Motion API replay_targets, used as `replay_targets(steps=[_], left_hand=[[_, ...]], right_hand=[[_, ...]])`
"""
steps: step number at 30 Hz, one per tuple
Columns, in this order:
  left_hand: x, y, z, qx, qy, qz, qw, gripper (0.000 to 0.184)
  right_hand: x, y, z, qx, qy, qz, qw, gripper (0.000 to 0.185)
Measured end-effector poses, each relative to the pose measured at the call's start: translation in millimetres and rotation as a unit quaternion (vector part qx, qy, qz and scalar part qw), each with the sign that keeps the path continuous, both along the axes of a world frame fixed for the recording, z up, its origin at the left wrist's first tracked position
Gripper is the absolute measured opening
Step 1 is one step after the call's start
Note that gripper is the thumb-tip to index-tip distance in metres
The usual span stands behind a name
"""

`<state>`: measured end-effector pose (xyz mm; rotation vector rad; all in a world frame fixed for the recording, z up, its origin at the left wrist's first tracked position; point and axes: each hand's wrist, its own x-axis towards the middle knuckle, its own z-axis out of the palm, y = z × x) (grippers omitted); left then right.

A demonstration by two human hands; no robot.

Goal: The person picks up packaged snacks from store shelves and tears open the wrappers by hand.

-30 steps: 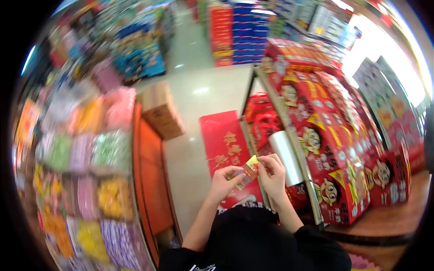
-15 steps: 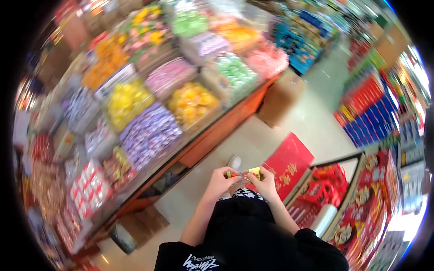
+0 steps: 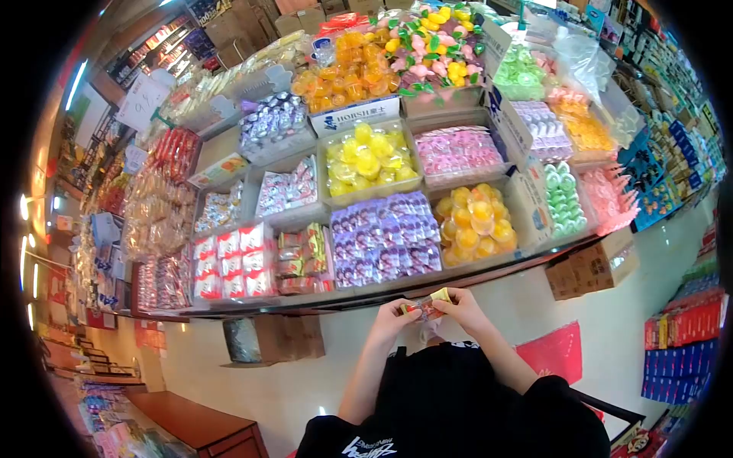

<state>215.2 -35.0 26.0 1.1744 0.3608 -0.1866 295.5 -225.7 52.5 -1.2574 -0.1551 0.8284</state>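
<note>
Between my hands, low in the centre of the view, is a small wrapped packet [image 3: 427,310] with a yellow end and red markings. My left hand [image 3: 395,315] pinches its left end, and my right hand [image 3: 460,308] grips the yellow end at the right. Just beyond the hands stands a display of sweets in clear bins. Nearest are purple packets [image 3: 385,238], orange-yellow jelly cups [image 3: 475,223] and red-and-white packets [image 3: 234,263]. Yellow cups [image 3: 369,159] and pink packets [image 3: 460,149] lie in the row behind.
Cardboard boxes stand on the floor under the display, one at the left [image 3: 289,338] and one at the right [image 3: 592,267]. A red mat [image 3: 553,353] lies right of my arm. A brown wooden table [image 3: 187,420] is at the lower left, stacked goods [image 3: 682,359] at the right.
The view has swung left, from the aisle and red boxes to the sweets display. Both hands still hold the packet.
</note>
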Motion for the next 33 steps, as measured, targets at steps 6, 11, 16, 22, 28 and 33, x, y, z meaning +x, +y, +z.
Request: replay_targets(steps=[6,11,16,22,28,33], left_hand=[[40.9,34.9,-14.7,-0.073,0.041,0.043,0.996,0.015],[52.5,72.4,-20.7,-0.076,0.105,0.087,0.988,0.016],[60.7,111.0,-17.6,-0.05,0.102,0.123,0.986,0.017],[70.1,184.4,-38.1,-0.026,0.101,0.109,0.989,0.027],[44.7,262.4,-77.0,0.107,0.049,0.226,0.967,0.039],[26.8,296.1,-100.2,0.451,0.019,0.259,0.854,0.047]], right_hand=[[52.8,43.9,-32.8,0.054,0.102,0.023,0.993,0.021],[80.1,85.7,-48.7,0.012,0.105,0.057,0.993,0.023],[93.0,130.0,-48.6,-0.008,0.103,0.092,0.99,0.024],[98.3,199.2,-34.9,-0.06,0.022,0.103,0.993,0.021],[60.3,293.4,-67.9,-0.134,-0.062,0.048,0.988,0.023],[39.5,349.9,-116.3,-0.247,-0.164,0.022,0.955,0.027]])
